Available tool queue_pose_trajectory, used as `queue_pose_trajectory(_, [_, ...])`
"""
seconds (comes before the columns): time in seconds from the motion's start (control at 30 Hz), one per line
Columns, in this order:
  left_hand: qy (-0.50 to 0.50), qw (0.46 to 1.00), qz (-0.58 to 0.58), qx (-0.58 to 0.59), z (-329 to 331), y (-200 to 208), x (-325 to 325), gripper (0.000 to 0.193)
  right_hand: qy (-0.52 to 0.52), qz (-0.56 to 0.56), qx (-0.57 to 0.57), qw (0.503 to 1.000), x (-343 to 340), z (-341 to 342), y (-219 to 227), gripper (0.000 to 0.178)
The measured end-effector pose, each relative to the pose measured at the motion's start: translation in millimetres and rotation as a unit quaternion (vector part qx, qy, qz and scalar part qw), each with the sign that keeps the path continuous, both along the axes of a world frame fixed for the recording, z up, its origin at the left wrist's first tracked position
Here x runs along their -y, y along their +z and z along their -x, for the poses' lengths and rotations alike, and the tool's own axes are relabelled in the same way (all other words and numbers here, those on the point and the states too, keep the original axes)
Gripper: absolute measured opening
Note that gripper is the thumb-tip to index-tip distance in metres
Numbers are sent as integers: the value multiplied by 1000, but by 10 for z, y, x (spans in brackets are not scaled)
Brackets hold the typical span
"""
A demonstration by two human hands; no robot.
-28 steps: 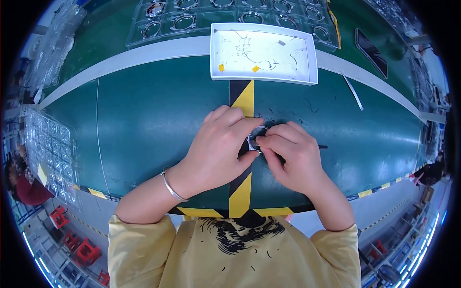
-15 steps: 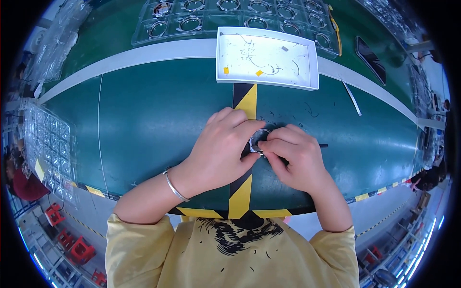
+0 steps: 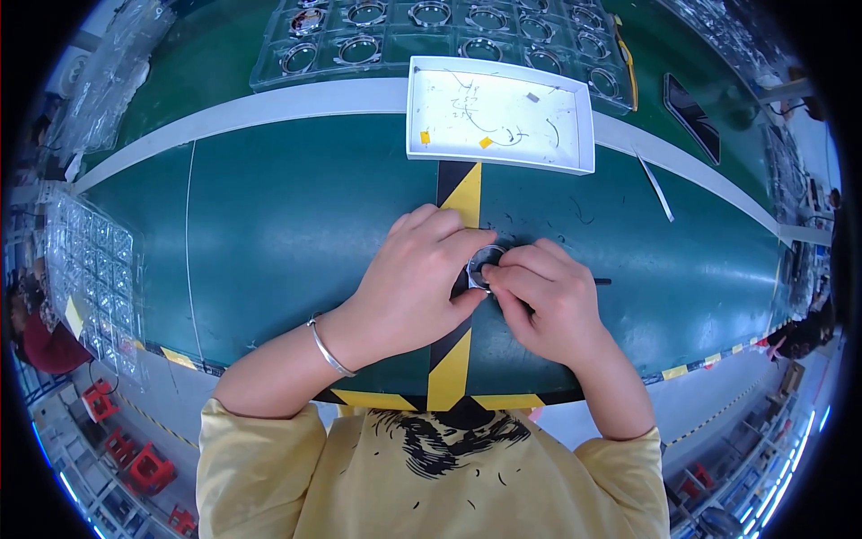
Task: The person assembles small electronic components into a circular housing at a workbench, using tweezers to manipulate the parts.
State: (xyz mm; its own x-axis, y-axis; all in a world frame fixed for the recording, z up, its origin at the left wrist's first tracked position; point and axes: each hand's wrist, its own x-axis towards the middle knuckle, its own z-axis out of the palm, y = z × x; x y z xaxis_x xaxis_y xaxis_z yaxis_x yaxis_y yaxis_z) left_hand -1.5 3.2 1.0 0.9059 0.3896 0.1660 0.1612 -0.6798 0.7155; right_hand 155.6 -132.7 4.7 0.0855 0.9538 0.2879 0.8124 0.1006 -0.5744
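Gripped between thumb and fingers, the case [image 3: 473,258] is sitting in my left hand [image 3: 409,269], which is holding it narrowly by the left side of its rim, over the right edge of the striped tape [image 3: 460,193]. From the other side my right hand [image 3: 552,301] is reaching in, its fingertips bunching over the lower right of the opening; whether they are pinching a small piece or only pressing, I cannot tell, since they are hiding what lies under them. Little is changing over this last second: both hands are keeping their hold, and the right fingertips are staying inside the rim, shifting at most slightly. Beyond the grip, the box [image 3: 503,165] and the tray [image 3: 418,42] are now appearing slightly lower, and the case is too, so I am judging that my head is moving rather than the things. For the work, that is suggesting close fingering at the case, still going on, with the left hand steadying. Just right of my right hand a dark rod [image 3: 603,281] is lying, and farther beyond it a pale tool [image 3: 656,189]; neither is being touched.
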Motion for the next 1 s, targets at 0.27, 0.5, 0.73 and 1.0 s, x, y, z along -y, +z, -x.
queue_pose_trajectory(0.27, [-1,1000,2,10,-8,-8,6,50,-12,-17,19,1000,4,24,-8,18])
queue_pose_trajectory(0.5, [-3,1000,12,8,-12,-11,1,50,15,-6,1,1000,4,-42,6,19])
queue_pose_trajectory(0.73, [1,1000,5,11,-2,-10,9,50,-16,-15,6,1000,12,55,-38,17])
queue_pose_trajectory(1.0, [0,1000,8,15,7,-32,-1,50,1,26,-4,1000,34,13,25,18])
